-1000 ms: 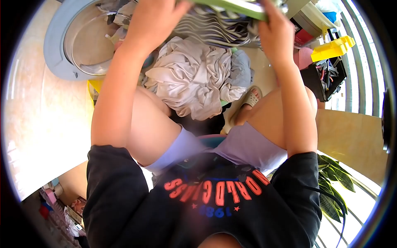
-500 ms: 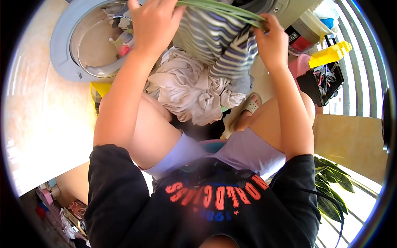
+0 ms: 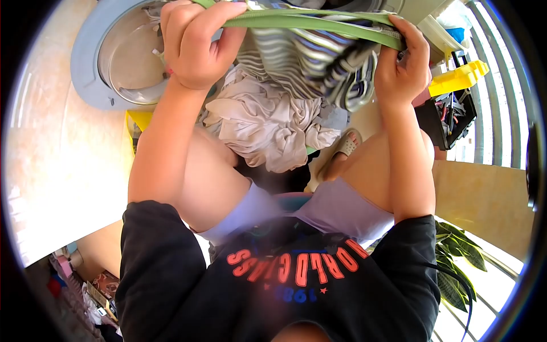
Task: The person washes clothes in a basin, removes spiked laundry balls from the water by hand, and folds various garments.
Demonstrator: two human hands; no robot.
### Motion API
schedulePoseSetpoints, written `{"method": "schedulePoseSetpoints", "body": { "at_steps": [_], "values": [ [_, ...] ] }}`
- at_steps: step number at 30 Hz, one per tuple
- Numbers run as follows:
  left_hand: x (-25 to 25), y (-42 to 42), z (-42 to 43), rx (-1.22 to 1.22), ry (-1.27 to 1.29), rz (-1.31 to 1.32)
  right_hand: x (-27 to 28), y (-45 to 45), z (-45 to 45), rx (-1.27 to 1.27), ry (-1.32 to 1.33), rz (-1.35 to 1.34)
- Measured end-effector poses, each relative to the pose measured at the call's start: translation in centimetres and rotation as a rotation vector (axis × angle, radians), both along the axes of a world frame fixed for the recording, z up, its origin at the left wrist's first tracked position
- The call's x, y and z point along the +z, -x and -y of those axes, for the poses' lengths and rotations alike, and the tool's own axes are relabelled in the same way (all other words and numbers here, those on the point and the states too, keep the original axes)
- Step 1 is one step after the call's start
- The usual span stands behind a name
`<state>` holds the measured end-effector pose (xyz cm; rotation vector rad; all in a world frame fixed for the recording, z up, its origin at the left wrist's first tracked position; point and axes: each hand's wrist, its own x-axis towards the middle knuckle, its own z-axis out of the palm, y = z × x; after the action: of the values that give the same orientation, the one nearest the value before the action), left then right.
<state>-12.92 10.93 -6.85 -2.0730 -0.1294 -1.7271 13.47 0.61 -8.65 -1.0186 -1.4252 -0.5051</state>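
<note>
A striped cloth piece with a green band [image 3: 307, 62] hangs stretched between both hands; whether it is a garment or a bag I cannot tell. My left hand [image 3: 199, 48] is closed on the band at the upper left. At the other end, my right hand [image 3: 405, 68] grips the band, thumb and fingers pinched on it. Its striped folds drop below the band, in front of a rumpled heap of light beige laundry [image 3: 265, 122]. Part of the cloth runs past the top edge of the view.
An open washing machine door [image 3: 88, 62] stands at the upper left. To the right are a black tool box [image 3: 456, 119], a yellow plastic piece [image 3: 458, 78] and a white bucket [image 3: 436, 37]. A leafy plant [image 3: 456, 256] stands at the lower right beside railings.
My hands have moved apart, the right one outward and down, pulling the green band wider. The striped cloth has swung and its folds have shifted right.
</note>
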Motion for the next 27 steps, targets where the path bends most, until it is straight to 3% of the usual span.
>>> {"method": "schedulePoseSetpoints", "body": {
  "at_steps": [3, 8, 12, 13, 16, 17, 19, 21, 22, 24, 26, 27],
  "values": [
    [0.6, -0.1, 1.6, 0.172, -0.012, -0.089, 0.2, 0.0, 0.5, -0.096, 0.030, 0.099],
    [-0.3, -1.7, 1.0, 0.035, -0.017, -0.036, 0.0, -0.3, 0.4, -0.227, 0.009, 0.132],
    [-0.5, -2.1, 1.8, 0.044, 0.087, -0.065, 0.3, 0.0, 0.7, -0.243, 0.016, 0.139],
    [-0.9, -2.6, 1.7, -0.050, 0.156, -0.064, 0.3, 0.5, 0.8, -0.276, 0.026, 0.123],
    [-1.4, -4.3, 3.4, -0.250, 0.439, -0.174, -0.6, 1.1, 0.4, 0.093, 0.184, -0.156],
    [-1.8, -4.6, 3.6, -0.293, 0.472, -0.204, -1.1, 0.9, 0.1, 0.288, 0.280, -0.245],
    [-1.8, -5.0, 3.8, -0.258, 0.411, -0.272, -0.5, 2.2, -0.4, 0.368, 0.343, -0.263],
    [-3.6, -7.1, 4.5, -0.686, 0.691, 0.077, 0.8, 4.1, 0.3, 0.599, 0.565, -0.587],
    [-3.5, -6.8, 4.6, -0.516, 0.713, 0.035, -0.9, 3.3, -1.0, 0.736, 0.541, -0.524],
    [-3.5, -9.8, 3.9, -0.317, 0.724, 0.434, -2.5, 2.7, -1.2, 0.995, 0.633, -0.834],
    [-3.8, -9.4, 4.1, -0.469, 0.975, 0.401, -2.1, 2.5, -0.9, 1.193, 0.744, -0.958],
    [-3.5, -7.4, 4.6, -0.721, 1.210, 0.151, -2.3, 2.1, -0.9, 1.242, 0.776, -0.989]
  ]
}}
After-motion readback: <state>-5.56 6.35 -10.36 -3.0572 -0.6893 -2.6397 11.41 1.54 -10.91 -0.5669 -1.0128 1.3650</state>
